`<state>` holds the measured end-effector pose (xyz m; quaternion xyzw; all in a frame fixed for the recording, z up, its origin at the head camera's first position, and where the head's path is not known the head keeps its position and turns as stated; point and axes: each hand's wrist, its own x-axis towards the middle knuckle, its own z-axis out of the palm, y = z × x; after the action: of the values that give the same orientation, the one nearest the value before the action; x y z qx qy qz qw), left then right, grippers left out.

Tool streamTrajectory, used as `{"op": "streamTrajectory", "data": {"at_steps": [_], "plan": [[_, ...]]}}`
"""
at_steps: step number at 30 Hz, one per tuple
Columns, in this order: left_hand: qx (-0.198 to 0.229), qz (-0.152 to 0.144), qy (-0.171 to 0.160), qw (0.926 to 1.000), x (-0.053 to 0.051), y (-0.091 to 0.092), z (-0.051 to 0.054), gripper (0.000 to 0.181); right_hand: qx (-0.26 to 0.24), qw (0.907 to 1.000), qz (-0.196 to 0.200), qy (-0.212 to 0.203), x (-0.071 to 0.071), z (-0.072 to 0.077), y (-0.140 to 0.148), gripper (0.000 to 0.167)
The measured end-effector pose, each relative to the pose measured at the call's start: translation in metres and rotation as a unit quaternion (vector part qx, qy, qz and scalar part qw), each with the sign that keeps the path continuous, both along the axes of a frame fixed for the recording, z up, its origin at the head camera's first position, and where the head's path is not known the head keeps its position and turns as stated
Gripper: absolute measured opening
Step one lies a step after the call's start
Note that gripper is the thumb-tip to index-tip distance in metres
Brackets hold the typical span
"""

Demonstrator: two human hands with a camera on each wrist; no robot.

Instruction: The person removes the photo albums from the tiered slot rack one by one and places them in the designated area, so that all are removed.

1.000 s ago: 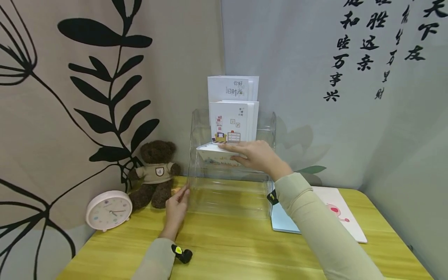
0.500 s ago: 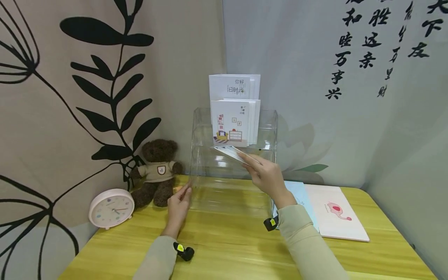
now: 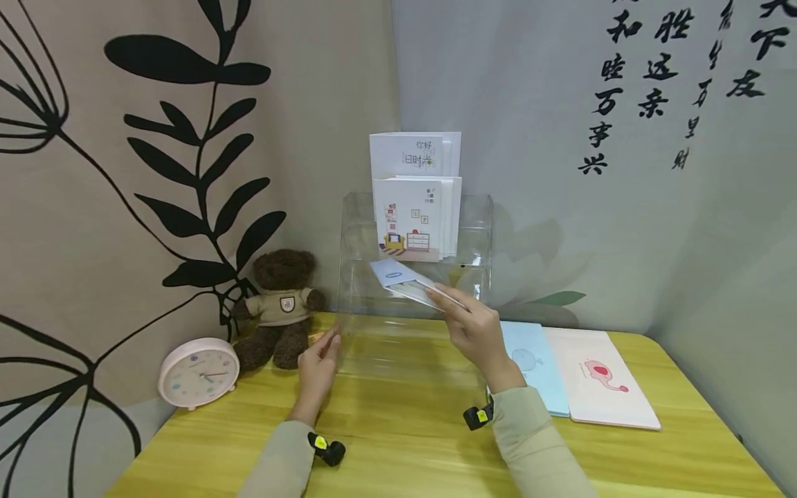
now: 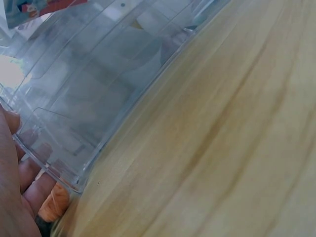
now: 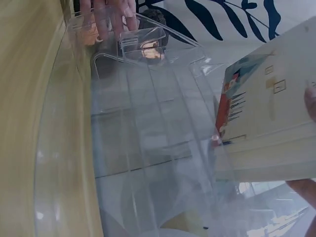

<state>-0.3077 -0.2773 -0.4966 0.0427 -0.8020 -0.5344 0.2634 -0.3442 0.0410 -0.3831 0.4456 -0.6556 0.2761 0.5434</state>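
Note:
A clear acrylic display rack (image 3: 367,304) with stepped tiers stands on the table. My left hand (image 3: 319,373) pinches its lower left edge; in the left wrist view the thumb is at the near side and the fingers show through the plastic. In front of the rack's middle tier, my right hand (image 3: 474,335) holds a thin notebook (image 3: 416,289) tilted, with a pale blue part (image 3: 392,272) at its far end. Whether that is a second notebook I cannot tell. The right wrist view shows the held notebook's printed cover (image 5: 276,98). White notebooks (image 3: 407,221) stand upright on the upper tiers.
A blue notebook (image 3: 532,366) and a pink one (image 3: 604,380) lie flat at the right. A brown teddy bear (image 3: 280,311) sits left of the rack, beside a round pink clock (image 3: 199,373). Walls stand behind and at the sides.
My right hand has drawn the notebook down and back from in front of the upright ones and tilted it; its pale blue part now shows. The left hand stays at the rack's edge.

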Motion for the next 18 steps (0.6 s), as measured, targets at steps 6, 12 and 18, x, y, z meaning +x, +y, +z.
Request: {"op": "streamTrajectory", "data": {"at_steps": [6,12,18], "plan": [[-0.014,0.001,0.005,0.9999,0.002,-0.001,0.000,0.039,0.012,0.9999,0.007,0.002,0.014,0.016,0.000,0.032],[-0.023,-0.002,0.001,0.9997,0.003,-0.004,-0.001,0.044,-0.008,0.9995,0.030,-0.002,0.035,0.041,0.005,0.032],[-0.036,-0.019,0.000,0.9991,0.004,-0.005,-0.001,0.043,-0.033,0.9962,0.075,-0.029,0.049,0.054,0.012,0.047]]}}
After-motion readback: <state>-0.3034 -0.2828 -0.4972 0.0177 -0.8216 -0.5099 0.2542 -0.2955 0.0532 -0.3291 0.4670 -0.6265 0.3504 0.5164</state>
